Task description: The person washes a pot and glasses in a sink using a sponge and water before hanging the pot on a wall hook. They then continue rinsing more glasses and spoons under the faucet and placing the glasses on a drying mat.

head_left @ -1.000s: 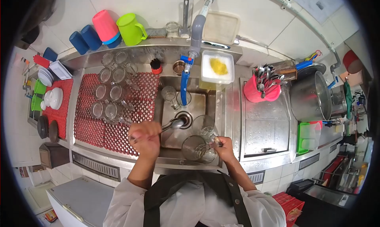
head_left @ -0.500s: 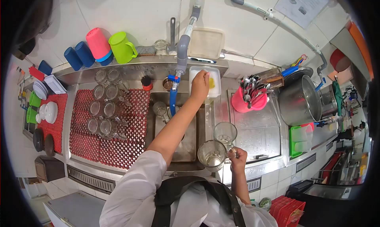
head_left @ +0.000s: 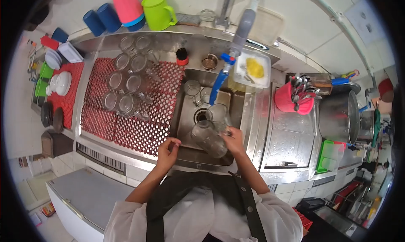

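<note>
My right hand (head_left: 233,140) is closed around the handles of two clear glass mugs over the sink (head_left: 185,138). The nearer glass mug (head_left: 209,140) is tilted, and the other glass mug (head_left: 218,113) is partly behind it. My left hand (head_left: 167,152) is at the sink's front left edge, fingers loosely bent and apart, with nothing visible in it. Two more items of glassware stand at the back of the basin: a glass mug (head_left: 192,88) and a glass (head_left: 206,95). Above them hangs the blue tap hose (head_left: 219,85).
Several upturned glass mugs (head_left: 133,83) stand on a red perforated mat (head_left: 97,123) at left. A white tub (head_left: 266,79) with a yellow sponge (head_left: 254,68) sits behind the sink. To the right are a pink cutlery bucket (head_left: 291,100) and a large metal pot (head_left: 339,117).
My left hand has drawn back from the white tub to the sink's front left edge. My right hand has brought the two mugs leftward over the basin and tilted them. The view has shifted.
</note>
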`<state>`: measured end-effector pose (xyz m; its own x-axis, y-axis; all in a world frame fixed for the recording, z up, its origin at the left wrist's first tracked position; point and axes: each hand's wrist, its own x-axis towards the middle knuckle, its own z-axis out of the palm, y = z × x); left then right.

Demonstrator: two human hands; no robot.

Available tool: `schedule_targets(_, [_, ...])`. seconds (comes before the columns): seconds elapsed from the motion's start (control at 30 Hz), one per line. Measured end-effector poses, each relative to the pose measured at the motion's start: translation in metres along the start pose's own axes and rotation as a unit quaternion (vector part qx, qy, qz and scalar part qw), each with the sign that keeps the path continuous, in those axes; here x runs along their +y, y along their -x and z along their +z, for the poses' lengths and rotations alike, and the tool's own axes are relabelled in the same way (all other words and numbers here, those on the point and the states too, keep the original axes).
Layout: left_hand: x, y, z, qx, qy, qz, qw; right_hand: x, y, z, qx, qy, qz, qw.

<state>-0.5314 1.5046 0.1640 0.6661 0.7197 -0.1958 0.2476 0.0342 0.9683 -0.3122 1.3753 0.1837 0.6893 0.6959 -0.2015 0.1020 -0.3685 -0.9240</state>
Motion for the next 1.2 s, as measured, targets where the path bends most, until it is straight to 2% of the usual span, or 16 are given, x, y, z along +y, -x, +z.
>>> schedule_targets(0.07, [-0.015, 0.009, 0.0, -0.029, 0.032, -0.071, 0.997, 0.071, -0.02, 0.052, -0.02, -0.048, 0.022, 0.998])
schedule_targets(0.1, [-0.025, 0.009, 0.004, -0.073, 0.13, -0.159, 0.976, 0.101, -0.029, 0.076, -0.007, -0.018, 0.021, 1.0])
schedule_targets(0.17, [-0.023, -0.004, 0.022, -0.134, 0.169, -0.353, 0.911, 0.149, -0.039, 0.116, 0.019, 0.042, 0.019, 0.999])
schedule_targets(0.23, [-0.045, -0.015, 0.05, -0.102, 0.153, -0.369, 0.911, 0.171, -0.04, 0.14, 0.004, 0.003, 0.042, 0.999])
schedule_targets(0.37, [-0.101, -0.054, 0.083, -0.064, 0.158, -0.286, 0.943, 0.215, -0.038, 0.169, 0.01, -0.14, 0.066, 0.988])
schedule_targets(0.47, [-0.133, -0.064, 0.099, -0.019, 0.126, -0.309, 0.943, 0.196, -0.028, 0.165, 0.019, -0.333, 0.164, 0.928])
schedule_targets(0.5, [-0.132, -0.07, 0.102, -0.004, 0.106, -0.318, 0.942, 0.255, -0.029, 0.179, 0.007, -0.339, 0.166, 0.926])
schedule_targets(0.6, [-0.112, -0.07, 0.115, 0.086, 0.152, -0.41, 0.895, 0.186, -0.008, 0.158, -0.014, -0.05, 0.114, 0.992])
schedule_targets(0.7, [-0.16, -0.071, 0.12, 0.064, 0.243, -0.462, 0.851, 0.17, -0.007, 0.144, -0.117, -0.055, 0.176, 0.976])
schedule_targets(0.8, [-0.172, -0.072, 0.12, 0.026, 0.391, -0.442, 0.807, 0.15, 0.0, 0.131, -0.098, 0.013, 0.12, 0.988])
schedule_targets(0.93, [-0.159, -0.068, 0.124, -0.026, 0.438, -0.432, 0.788, 0.166, -0.015, 0.099, -0.319, 0.168, 0.088, 0.929])
schedule_targets(1.0, [-0.135, -0.068, 0.122, -0.074, 0.415, -0.457, 0.783, 0.076, -0.028, 0.056, -0.387, 0.231, 0.108, 0.886])
schedule_targets(1.07, [-0.146, -0.069, 0.131, -0.016, 0.413, -0.425, 0.805, -0.002, -0.041, 0.002, -0.352, 0.234, 0.042, 0.905])
schedule_targets(1.1, [-0.149, -0.071, 0.135, 0.014, 0.413, -0.406, 0.815, -0.011, -0.048, -0.019, -0.236, 0.18, -0.053, 0.954])
schedule_targets(1.17, [-0.124, -0.072, 0.128, -0.01, 0.373, -0.386, 0.844, -0.082, -0.076, -0.064, -0.072, 0.103, -0.084, 0.989])
schedule_targets(1.2, [-0.113, -0.07, 0.125, -0.022, 0.353, -0.375, 0.857, -0.074, -0.111, -0.084, 0.014, 0.193, -0.24, 0.951])
